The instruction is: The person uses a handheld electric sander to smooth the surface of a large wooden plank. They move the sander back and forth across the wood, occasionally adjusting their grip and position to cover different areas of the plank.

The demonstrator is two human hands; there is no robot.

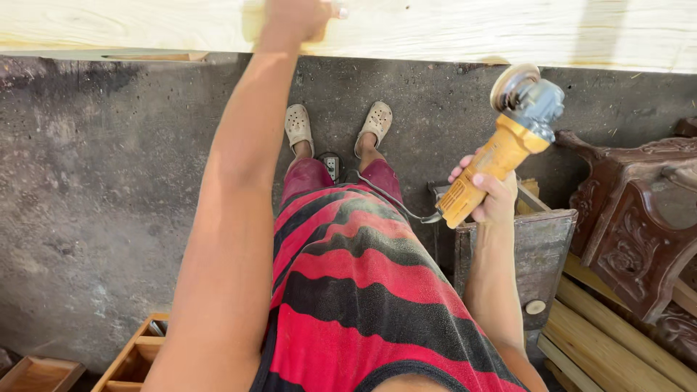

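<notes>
A long pale wooden plank (472, 30) runs across the top of the head view. My left hand (294, 18) reaches up to it, fingers resting on its near edge. My right hand (490, 196) is closed around the yellow body of an angle grinder (508, 141). The grinder's grey head and disc (517, 87) point up toward the plank, just below its edge and apart from it. A black cord (392, 199) trails from the grinder's base across my red and black striped shirt.
Below me lies a rough concrete floor (109, 203). A dark carved wooden furniture piece (639, 218) stands at right, with pale planks (610, 341) beneath it. A grey box (541, 247) sits by my right arm. Wooden compartment trays (134, 356) lie at lower left. A socket block (331, 165) rests between my feet.
</notes>
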